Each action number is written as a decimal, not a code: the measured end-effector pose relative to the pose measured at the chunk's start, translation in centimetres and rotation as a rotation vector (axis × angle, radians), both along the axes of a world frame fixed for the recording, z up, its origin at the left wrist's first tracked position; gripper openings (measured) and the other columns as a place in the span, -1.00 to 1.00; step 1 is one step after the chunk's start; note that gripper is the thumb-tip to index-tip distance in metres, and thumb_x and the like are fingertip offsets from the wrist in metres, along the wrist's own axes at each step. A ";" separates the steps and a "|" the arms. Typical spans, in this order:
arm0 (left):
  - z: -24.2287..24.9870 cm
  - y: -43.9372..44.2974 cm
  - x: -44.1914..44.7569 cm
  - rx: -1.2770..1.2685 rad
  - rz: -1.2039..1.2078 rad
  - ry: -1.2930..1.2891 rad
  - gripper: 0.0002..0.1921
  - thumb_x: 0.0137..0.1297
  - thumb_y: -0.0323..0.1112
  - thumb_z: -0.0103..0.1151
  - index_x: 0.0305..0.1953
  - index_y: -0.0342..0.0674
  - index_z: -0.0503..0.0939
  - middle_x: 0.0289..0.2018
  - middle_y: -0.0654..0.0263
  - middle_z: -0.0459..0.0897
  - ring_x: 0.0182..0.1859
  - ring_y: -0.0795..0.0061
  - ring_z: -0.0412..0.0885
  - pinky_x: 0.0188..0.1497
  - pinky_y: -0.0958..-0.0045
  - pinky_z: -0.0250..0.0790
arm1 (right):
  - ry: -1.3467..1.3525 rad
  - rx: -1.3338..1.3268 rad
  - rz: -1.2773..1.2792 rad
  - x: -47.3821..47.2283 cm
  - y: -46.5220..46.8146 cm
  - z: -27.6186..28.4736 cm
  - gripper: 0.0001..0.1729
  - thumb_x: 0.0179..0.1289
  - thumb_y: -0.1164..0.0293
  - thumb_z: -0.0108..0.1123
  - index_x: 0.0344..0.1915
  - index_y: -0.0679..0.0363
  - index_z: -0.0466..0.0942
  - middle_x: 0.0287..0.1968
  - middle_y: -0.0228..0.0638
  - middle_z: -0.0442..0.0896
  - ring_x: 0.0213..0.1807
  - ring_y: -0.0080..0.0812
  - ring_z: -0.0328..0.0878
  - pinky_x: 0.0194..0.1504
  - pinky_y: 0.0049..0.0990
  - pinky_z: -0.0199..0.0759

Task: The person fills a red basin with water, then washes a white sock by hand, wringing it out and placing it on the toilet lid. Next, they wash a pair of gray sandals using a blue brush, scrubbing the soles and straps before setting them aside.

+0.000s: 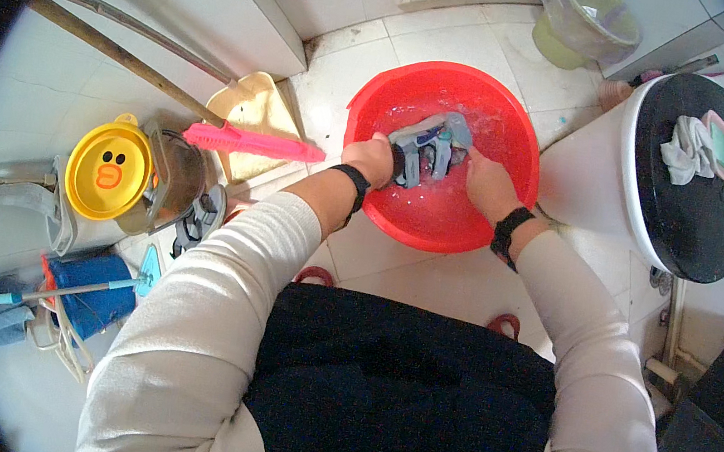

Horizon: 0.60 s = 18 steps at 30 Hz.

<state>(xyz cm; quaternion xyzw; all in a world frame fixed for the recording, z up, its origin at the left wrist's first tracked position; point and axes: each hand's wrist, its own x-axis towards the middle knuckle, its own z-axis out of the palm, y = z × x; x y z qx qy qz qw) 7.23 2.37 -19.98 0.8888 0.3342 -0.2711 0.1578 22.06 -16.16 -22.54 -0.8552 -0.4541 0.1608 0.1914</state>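
Observation:
A round red plastic basin [429,235] with water in it stands on the tiled floor before me. Inside it is a grey strapped sandal [441,155], lying across the basin with its straps towards me. My left hand [371,158] grips the sandal's dark left end, near the basin's left rim. At the other end, the fingers of my right hand [487,186] pinch its pale grey edge. Its underside and the fingertips are partly hidden. A similar grey and black sandal [202,219] sits on the left, beside my left forearm.
On the left are a pink broom [253,142], a cream dustpan [258,102], a yellow duck-faced basin [110,172], and a blue bucket [92,293]. A black-lidded toilet [678,220] stands right, bearing a white cloth [686,151]. Behind is a lined wastebasket [583,29].

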 end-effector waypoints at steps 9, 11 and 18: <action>-0.4 0.2 0.4 -0.021 0.006 0.001 -0.64 0.25 -0.35 -0.11 0.03 -0.39 0.38 -0.05 -0.04 0.58 0.01 0.08 0.58 0.00 0.20 0.43 | 0.085 0.051 0.078 -1.6 1.1 4.1 -0.67 0.29 0.41 -0.15 -0.01 0.21 0.45 -0.45 0.13 0.55 -0.41 0.11 0.54 -0.39 -0.01 0.39; -0.1 0.1 0.5 -0.015 -0.019 0.019 -0.64 0.24 -0.34 -0.11 0.03 -0.38 0.39 -0.05 -0.02 0.59 0.01 0.08 0.57 0.01 0.20 0.42 | 0.029 0.053 -0.055 -0.9 1.4 4.4 -0.70 0.28 0.38 -0.18 -0.09 0.24 0.45 -0.46 0.12 0.57 -0.43 0.12 0.56 -0.45 0.02 0.39; 0.9 -0.2 0.4 -0.023 -0.025 0.042 -0.66 0.15 -0.39 -0.03 -0.04 -0.39 0.44 -0.08 -0.02 0.60 0.00 0.07 0.58 0.00 0.19 0.43 | 0.125 0.012 0.042 -3.1 0.2 2.8 -0.66 0.28 0.44 -0.22 -0.06 0.24 0.48 -0.45 0.14 0.56 -0.40 0.12 0.55 -0.35 0.03 0.37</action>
